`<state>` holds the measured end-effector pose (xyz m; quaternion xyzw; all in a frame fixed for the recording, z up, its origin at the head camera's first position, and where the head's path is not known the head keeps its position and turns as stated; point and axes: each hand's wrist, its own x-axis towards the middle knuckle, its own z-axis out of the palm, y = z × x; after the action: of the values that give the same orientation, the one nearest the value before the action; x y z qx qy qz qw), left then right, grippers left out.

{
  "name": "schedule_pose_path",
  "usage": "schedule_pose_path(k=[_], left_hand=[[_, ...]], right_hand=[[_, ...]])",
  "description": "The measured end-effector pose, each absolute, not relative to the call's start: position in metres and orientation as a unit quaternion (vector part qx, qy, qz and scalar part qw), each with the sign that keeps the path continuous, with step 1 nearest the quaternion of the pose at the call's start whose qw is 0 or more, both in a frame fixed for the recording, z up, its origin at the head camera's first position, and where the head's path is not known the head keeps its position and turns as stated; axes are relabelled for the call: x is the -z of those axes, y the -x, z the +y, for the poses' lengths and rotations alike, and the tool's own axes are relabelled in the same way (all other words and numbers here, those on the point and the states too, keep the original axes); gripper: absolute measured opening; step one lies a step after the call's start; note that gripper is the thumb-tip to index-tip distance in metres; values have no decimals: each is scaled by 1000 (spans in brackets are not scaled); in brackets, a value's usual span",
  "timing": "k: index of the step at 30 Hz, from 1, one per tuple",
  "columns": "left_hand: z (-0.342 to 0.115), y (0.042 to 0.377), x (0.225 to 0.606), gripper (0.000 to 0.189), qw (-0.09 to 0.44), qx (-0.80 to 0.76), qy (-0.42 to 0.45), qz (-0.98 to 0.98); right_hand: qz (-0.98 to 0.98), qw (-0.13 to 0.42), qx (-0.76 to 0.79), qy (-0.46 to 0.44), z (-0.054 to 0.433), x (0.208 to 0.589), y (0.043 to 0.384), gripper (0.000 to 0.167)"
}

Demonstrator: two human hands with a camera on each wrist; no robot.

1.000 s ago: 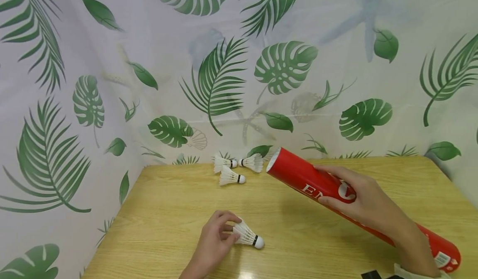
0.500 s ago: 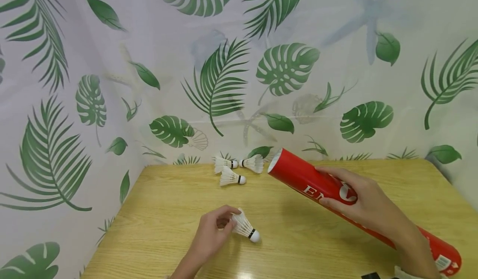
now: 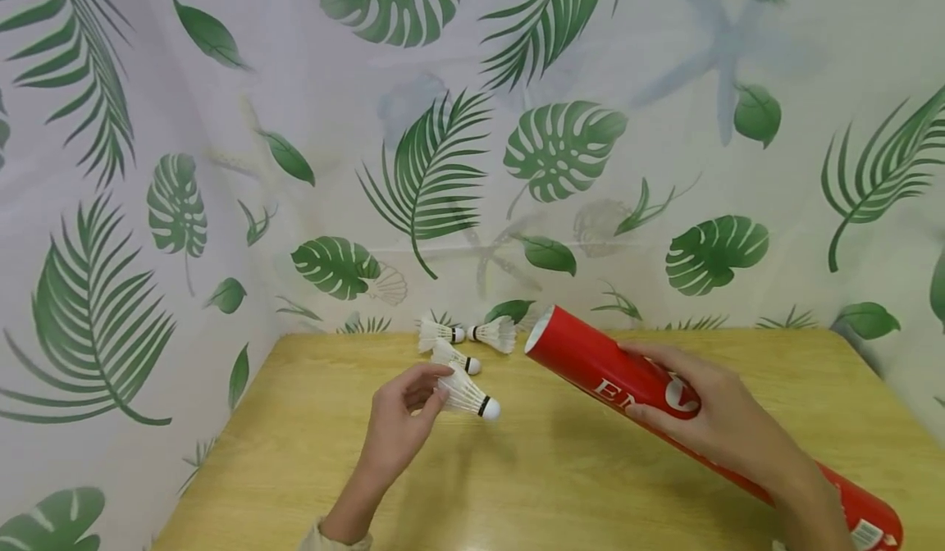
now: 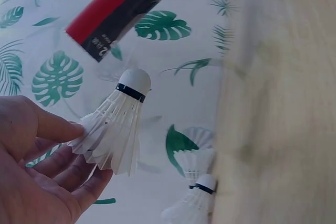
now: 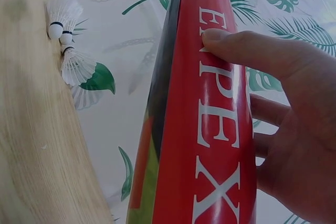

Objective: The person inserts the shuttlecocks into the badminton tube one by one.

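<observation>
My left hand (image 3: 402, 424) pinches a white feather shuttlecock (image 3: 467, 393) by its skirt, above the table. In the left wrist view the shuttlecock's (image 4: 113, 124) round cork with its black band points up toward the tube. My right hand (image 3: 727, 424) grips a long red shuttlecock tube (image 3: 583, 350) with white lettering, held tilted, its uncapped end raised to the left. From the right wrist view, the thumb lies across the tube's (image 5: 210, 103) lettering and the fingers reach round behind. The shuttlecock's cork is a short way left of and below the tube's mouth.
Three more shuttlecocks lie at the back of the wooden table (image 3: 317, 453): one on the left (image 3: 437, 334), one on the right (image 3: 496, 334), and one in front (image 3: 454, 357), partly overlapped by the held one. A leaf-patterned cloth (image 3: 435, 182) hangs behind.
My left hand has lifted the shuttlecock off the table and carried it away from me, toward the back. The right hand and the tube have stayed nearly still.
</observation>
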<state>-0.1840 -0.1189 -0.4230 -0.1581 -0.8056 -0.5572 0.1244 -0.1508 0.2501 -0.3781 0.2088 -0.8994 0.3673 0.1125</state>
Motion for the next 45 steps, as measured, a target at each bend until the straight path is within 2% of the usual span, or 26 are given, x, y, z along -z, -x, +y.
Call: schedule_pose_path(k=[13,20,34,45], left_hand=[[-108,204,384,21,174,620,171,-746],[-99,207,372,21,187,645,175,-720],[-85,212,360,21,207,640,211,-710],[-77,217,370,20,190,647,246,-696]], right_hand=[[-898,121,-367,-211,248,379,150,65],[-899,102,-373,-206,247,381,149,65],[-902,106,-367,-203,244,381,146,63],[-902,111,-362,-208,235,380,150,67]])
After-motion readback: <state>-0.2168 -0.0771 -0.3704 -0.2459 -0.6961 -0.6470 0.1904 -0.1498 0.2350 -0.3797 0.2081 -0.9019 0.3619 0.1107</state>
